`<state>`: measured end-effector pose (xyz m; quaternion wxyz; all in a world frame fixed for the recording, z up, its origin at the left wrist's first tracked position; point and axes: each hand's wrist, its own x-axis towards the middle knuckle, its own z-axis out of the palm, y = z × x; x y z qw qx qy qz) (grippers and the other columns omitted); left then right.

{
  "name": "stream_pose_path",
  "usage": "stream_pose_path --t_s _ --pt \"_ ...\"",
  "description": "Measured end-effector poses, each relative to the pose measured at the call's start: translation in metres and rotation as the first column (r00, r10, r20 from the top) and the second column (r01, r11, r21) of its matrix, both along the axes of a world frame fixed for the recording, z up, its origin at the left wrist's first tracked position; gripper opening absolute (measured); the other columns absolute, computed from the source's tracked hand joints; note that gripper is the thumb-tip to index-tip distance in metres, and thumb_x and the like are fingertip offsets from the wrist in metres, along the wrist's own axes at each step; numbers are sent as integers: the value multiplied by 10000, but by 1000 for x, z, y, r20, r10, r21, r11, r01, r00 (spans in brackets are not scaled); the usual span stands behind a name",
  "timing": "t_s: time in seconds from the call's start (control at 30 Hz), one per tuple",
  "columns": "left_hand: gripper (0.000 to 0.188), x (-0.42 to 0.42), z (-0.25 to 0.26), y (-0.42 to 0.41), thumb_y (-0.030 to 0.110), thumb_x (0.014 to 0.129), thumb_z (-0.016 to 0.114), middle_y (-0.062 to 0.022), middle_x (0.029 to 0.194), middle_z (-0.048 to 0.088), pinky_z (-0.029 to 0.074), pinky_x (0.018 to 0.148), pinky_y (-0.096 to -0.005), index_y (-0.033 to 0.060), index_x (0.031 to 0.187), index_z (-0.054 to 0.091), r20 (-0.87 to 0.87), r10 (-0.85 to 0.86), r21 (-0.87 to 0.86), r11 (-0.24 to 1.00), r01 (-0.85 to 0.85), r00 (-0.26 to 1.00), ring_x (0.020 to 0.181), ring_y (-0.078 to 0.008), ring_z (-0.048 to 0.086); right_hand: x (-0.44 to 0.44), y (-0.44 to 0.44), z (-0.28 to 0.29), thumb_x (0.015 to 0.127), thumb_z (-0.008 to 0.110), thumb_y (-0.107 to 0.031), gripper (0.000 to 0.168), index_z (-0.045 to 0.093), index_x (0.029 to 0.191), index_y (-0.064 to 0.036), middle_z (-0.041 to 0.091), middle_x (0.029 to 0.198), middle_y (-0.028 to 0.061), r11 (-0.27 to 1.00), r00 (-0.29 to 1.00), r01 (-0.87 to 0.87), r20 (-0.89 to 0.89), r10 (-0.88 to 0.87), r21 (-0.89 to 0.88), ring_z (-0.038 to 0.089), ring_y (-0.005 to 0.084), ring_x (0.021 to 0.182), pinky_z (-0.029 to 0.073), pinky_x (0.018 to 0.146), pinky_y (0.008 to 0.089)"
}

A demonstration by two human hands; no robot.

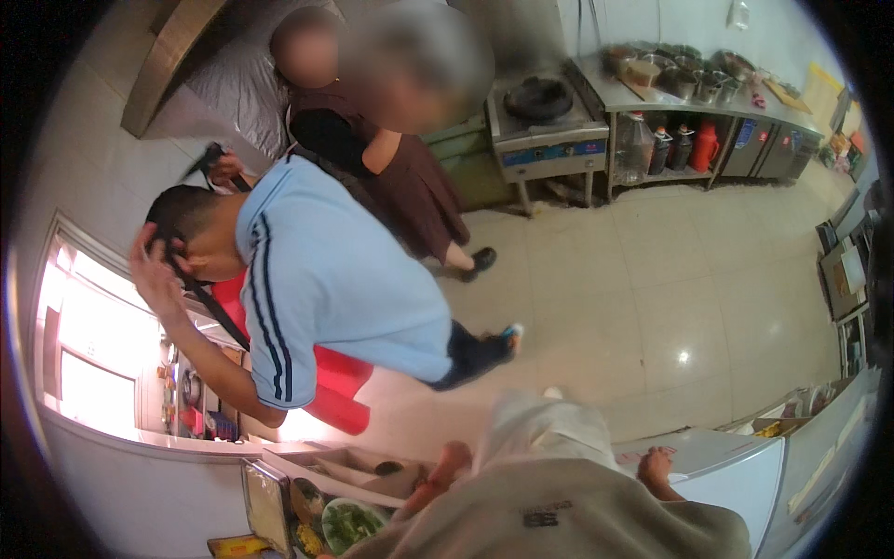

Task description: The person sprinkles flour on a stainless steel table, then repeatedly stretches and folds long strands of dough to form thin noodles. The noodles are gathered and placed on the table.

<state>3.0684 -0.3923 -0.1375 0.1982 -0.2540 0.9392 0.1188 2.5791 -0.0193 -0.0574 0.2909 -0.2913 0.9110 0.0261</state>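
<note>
My left hand (pixel 452 460) is low at my left side, blurred, beside a white box with compartments (pixel 342 467). I cannot make out whether its fingers are closed or hold anything. On my other side, my right hand (pixel 655 465) is at the top of a white cabinet-like appliance (pixel 726 461), its fingers slightly curled and their grip unclear. A bowl of chopped green vegetables (pixel 351 525) and a metal tray (pixel 267 506) are by the left side. Between my hands are my pale trousers or apron (pixel 548 430).
A person in a light-blue shirt (pixel 349 279) stands at front left, hands raised to the head. Behind is a person in a dark brown apron (pixel 412 182). A wok stove (pixel 548 140) and a steel counter (pixel 670 98) with several pots line the far wall. Tiled floor (pixel 628 279) lies between.
</note>
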Motion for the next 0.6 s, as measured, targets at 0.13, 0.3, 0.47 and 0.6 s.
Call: stream_pose_path --t_s 0.13,0.3,0.47,0.6 --pt "120 8 -18 -5 258 696 729 -17 867 706 566 718 -413 224 805 764 -9 -13 -66 998 12 1000 886 -265 685 -1 -8 -19 894 533 -200 306 645 1134 -48 626 1190 179 999 1000 7 -30 -8 -42 585 360 1149 462 941 532" --pt "167 -9 -7 -4 276 635 755 -6 809 687 561 678 -417 205 787 763 -99 -152 -116 983 141 983 842 -264 689 -12 -19 -24 890 549 -187 262 688 1058 -41 675 1115 190 995 998 -62 17 61 77 647 342 1089 518 901 462" --pt "172 3 -4 4 298 698 716 -55 843 684 520 709 -441 154 786 751 38 22 -15 1000 -22 999 860 -292 657 -19 -3 -123 876 579 -179 224 711 995 -42 729 992 171 989 989 -143 53 141 40 698 319 974 562 805 400" --pt "123 -19 -2 -12 173 617 765 -39 724 686 551 617 -396 130 732 756 -229 -24 -53 999 12 973 724 -246 670 -43 14 -218 857 608 -181 198 688 952 -26 710 881 147 935 914 -355 217 343 17 691 281 858 549 738 380"
